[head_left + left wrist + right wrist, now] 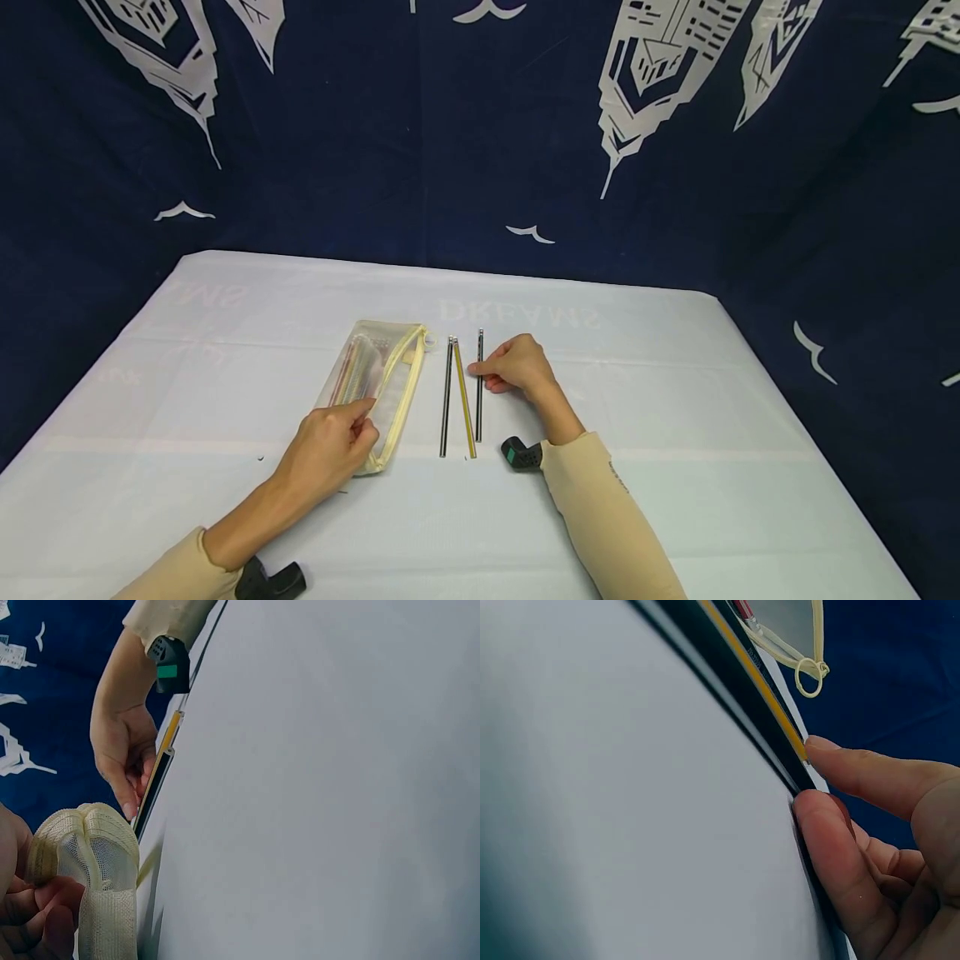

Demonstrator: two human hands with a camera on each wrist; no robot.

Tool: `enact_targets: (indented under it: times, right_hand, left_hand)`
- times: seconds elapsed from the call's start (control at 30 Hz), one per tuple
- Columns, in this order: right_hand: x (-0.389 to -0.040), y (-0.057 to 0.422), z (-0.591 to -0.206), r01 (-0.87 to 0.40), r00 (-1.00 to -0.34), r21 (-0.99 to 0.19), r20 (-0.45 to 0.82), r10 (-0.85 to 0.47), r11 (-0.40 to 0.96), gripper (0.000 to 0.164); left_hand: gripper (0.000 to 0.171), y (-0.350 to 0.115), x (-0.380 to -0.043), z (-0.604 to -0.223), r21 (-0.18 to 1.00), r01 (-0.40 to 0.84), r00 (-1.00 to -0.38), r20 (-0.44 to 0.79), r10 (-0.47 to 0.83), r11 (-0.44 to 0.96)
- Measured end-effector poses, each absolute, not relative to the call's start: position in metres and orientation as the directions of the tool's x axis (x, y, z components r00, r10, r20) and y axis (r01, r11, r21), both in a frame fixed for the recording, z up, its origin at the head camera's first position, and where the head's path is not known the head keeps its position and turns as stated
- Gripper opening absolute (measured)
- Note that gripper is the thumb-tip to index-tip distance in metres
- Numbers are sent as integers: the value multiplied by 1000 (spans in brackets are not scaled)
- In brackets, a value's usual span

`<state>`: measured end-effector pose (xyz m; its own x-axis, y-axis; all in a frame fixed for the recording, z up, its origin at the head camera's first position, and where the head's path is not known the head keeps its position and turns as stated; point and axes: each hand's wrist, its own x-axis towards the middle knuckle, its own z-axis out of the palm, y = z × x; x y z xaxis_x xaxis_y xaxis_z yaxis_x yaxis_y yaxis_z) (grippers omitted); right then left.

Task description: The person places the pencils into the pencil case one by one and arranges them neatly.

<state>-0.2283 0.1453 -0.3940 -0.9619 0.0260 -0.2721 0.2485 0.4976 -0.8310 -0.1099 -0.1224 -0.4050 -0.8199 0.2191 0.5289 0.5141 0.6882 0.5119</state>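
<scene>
A see-through mesh pencil case (397,408) with cream zipper edging lies on the white table, several pencils (352,372) showing inside it. My left hand (326,446) grips its near end; in the left wrist view the cream edge (109,922) bulges up beside the curled fingers. To the right of the case, a dark pencil (446,408) and a yellow pencil (465,404) lie close together, their far ends nearly meeting. My right hand (517,365) pinches another dark pencil (479,421) between thumb and fingers, just right of the yellow one.
The white cloth-covered table (675,500) reaches back to a dark blue curtain (480,150) with white prints. A cream zipper ring (808,677) hangs at the case's far corner. Small dark specks lie left of the case. Black wrist devices (521,454) sit at both cuffs.
</scene>
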Motion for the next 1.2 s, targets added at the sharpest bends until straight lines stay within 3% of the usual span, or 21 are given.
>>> enact_targets:
  times: [0.33, 0.83, 1.2]
  right_hand:
    - [-227, 143, -396, 255, -958, -832, -287, 11, 493, 15]
    - [-229, 143, -397, 261, -954, -839, -301, -8, 477, 16]
    - [-229, 148, -392, 286, -940, -882, -334, -68, 374, 13]
  left_hand:
    - [27, -122, -110, -406, 518, 513, -824, 520, 224, 684]
    - [28, -122, -109, -405, 519, 514, -822, 525, 219, 684]
    - [28, -122, -108, -403, 526, 502, -834, 506, 221, 686]
